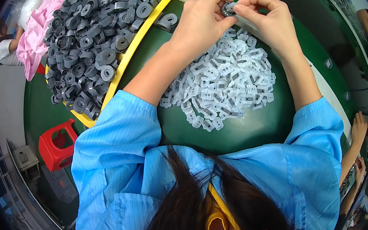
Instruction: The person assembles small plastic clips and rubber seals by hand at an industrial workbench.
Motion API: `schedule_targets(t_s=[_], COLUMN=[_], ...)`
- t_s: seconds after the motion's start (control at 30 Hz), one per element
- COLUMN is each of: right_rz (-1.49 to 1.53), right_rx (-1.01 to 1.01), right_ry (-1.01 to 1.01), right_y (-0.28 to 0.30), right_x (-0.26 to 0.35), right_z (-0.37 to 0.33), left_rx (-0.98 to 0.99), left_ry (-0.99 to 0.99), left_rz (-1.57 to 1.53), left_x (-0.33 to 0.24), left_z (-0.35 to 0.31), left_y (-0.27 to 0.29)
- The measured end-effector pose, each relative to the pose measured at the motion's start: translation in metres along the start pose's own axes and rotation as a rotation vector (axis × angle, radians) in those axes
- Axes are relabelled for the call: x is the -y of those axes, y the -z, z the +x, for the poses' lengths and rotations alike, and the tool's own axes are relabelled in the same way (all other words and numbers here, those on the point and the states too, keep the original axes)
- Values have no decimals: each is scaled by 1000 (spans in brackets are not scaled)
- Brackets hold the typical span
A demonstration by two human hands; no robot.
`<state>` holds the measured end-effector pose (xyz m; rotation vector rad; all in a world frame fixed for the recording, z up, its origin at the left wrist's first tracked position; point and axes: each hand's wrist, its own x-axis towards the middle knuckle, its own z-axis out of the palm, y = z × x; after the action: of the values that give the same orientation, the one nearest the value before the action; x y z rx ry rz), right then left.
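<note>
Above the far edge of a pile of small translucent white plastic pieces [229, 76], my two hands meet. My left hand [203, 18] is closed in a pinch on a dark grey ring-shaped plastic part [228, 9]. From the other side, my right hand [268, 18] presses thumb and forefinger together at that part; a small pale piece seems to show at its fingertips, partly hidden. Several loose grey plastic parts [167, 21] lie on the green table just left of my left wrist.
A yellow-rimmed tray [139, 32] heaped with grey plastic parts [91, 44] stands at left. Pink cloth [36, 34] lies beyond it. A red stool [58, 145] is at lower left. A pale strip and a green belt [320, 42] run along the right, with other people's arms [357, 132] beside it.
</note>
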<state>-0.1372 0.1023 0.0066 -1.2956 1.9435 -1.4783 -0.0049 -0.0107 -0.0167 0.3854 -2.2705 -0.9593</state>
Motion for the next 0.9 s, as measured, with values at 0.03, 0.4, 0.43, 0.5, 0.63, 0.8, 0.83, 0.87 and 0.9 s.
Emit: schedule_targets(t_s=[0.03,0.4,0.43,0.5,0.63,0.8,0.83,0.87,0.9], right_rz=[-177,198,203,409,403,334,260,249,250], right_rx=[-31,-13,-14,222,277,369,373,368,372], right_ry=[97,-84,-88,-200,-256,-295,-269,-253,-252], right_y=[-2,-6,-3,6,12,23,23,22,18], right_x=[-1,-5,-6,-13,-13,2,3,1,3], right_z=[0,1,1,2,7,4,3,3,2], left_rx=[-44,-81,-93,-62,42,197,194,183,172], left_ry=[-12,-137,-161,-153,-250,-196,-195,-206,-217], left_rz=[-11,1,-21,-54,-62,-159,-157,-150,-144], left_x=[-1,-5,-10,-22,-15,-5,-5,-4,-3], left_z=[-1,-3,-4,-5,-5,1,1,1,1], left_y=[-1,-2,-2,3,8,11,11,10,9])
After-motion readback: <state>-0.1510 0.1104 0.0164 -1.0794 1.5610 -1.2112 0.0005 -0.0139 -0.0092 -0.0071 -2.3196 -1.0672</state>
